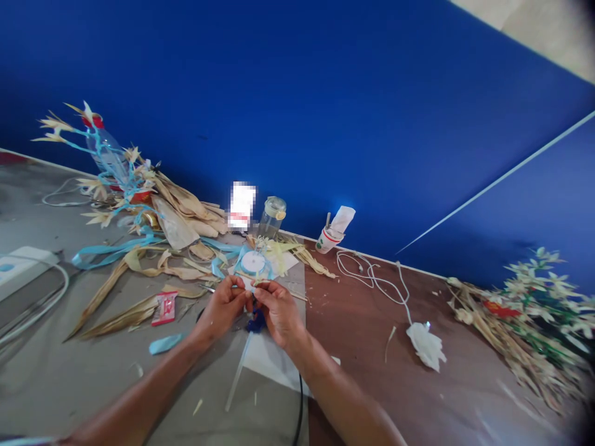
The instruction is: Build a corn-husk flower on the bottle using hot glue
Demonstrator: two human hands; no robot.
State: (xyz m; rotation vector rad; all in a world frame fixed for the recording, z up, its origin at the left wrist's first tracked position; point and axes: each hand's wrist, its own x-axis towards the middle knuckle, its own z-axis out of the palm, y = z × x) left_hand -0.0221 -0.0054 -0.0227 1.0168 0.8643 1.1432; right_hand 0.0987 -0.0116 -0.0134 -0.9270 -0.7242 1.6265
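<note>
My left hand (227, 306) and my right hand (277, 308) meet at the middle of the table. The fingers of both are pinched together around something small and pale that I cannot make out. Just below the fingertips is a dark blue tuft (255, 322). A pale thin stick (237, 378) slants below it, next to a white sheet (272, 364) under my right wrist. Right behind my hands lies a white spool (253, 263) with light blue ribbon around it. Scissors or a similar pointed metal tool show partly beside my left hand.
Dried husks (186, 201) and blue-stemmed husk flowers lean on a plastic bottle (105, 148) at left. A clear jar (272, 217), a lit screen (242, 205) and a paper cup (329, 238) stand by the blue wall. A white cable (385, 282) and green-white flowers (548, 291) lie right.
</note>
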